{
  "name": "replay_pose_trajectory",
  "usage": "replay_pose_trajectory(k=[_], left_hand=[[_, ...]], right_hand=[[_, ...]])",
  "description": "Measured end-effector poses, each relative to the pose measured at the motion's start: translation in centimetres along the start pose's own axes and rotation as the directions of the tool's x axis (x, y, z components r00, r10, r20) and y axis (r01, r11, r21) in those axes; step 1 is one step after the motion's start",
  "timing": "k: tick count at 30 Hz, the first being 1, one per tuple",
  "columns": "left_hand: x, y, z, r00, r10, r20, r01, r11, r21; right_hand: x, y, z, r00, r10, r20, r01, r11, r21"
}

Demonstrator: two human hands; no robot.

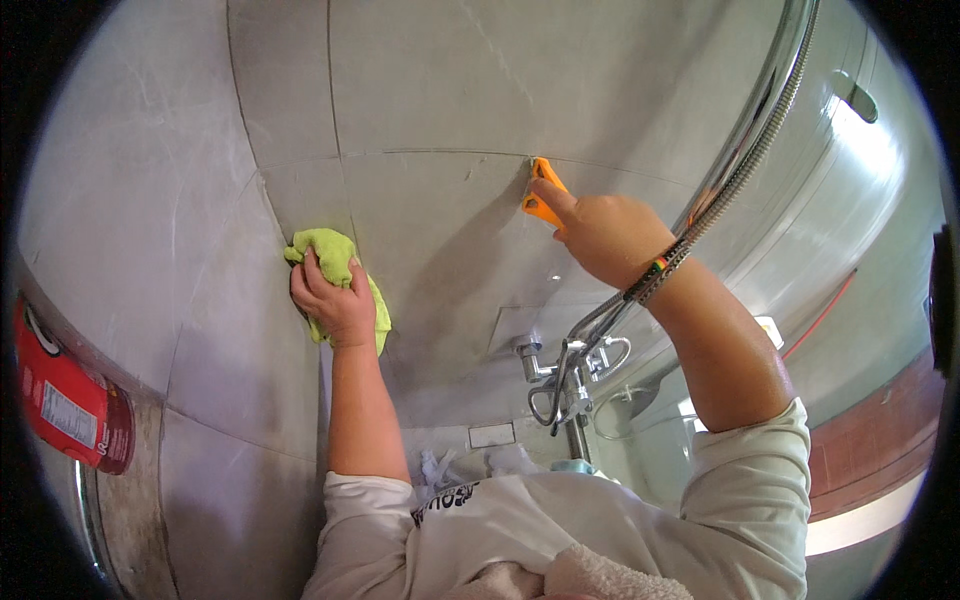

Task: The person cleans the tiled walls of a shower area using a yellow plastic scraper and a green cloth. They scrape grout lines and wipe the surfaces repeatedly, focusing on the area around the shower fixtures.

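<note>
Orange scraper [543, 192] clamped in right hand's [605, 236] grip against tiled wall [430, 100] (left hand [335, 300] closed on green cloth [335, 262])

The left hand [335, 300] presses a green cloth [335, 262] against the grey tiled wall [430, 90] — the right hand [605, 235] holds an orange scraper [543, 190] to a grout line, beside the metal shower hose [745, 160].

A red bottle [65, 400] stands left; chrome shower hose [745, 160] hangs right.
</note>
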State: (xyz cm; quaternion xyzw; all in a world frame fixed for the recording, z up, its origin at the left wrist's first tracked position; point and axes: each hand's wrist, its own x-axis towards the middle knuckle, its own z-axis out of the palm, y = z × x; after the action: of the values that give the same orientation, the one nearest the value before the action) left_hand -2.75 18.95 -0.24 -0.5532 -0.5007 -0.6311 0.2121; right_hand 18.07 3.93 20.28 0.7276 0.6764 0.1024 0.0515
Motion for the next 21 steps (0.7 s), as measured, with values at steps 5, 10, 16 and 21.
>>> replay_pose_trajectory(k=[5, 10, 16, 21], left_hand=[[-0.1, 0.0, 0.3, 0.999, 0.021, -0.03, -0.021, 1.0, -0.02], [0.0, -0.6, 0.3, 1.0, 0.007, -0.012, -0.007, 1.0, 0.004], [-0.4, 0.0, 0.7, 0.999, 0.033, -0.032, -0.033, 0.999, 0.001], [-0.1, -0.5, 0.3, 1.0, 0.001, -0.013, -0.001, 0.999, 0.034]], right_hand=[[1.7, -2.2, 0.4, 0.99, -0.121, -0.079, 0.124, 0.991, 0.048], [0.2, 1.3, 0.8, 0.998, -0.043, -0.045, 0.045, 0.998, 0.048], [2.4, -1.9, 0.9, 0.981, -0.178, -0.074, 0.179, 0.984, 0.011], [0.2, 1.9, 1.3, 0.999, -0.032, -0.012, 0.032, 0.999, -0.003]])
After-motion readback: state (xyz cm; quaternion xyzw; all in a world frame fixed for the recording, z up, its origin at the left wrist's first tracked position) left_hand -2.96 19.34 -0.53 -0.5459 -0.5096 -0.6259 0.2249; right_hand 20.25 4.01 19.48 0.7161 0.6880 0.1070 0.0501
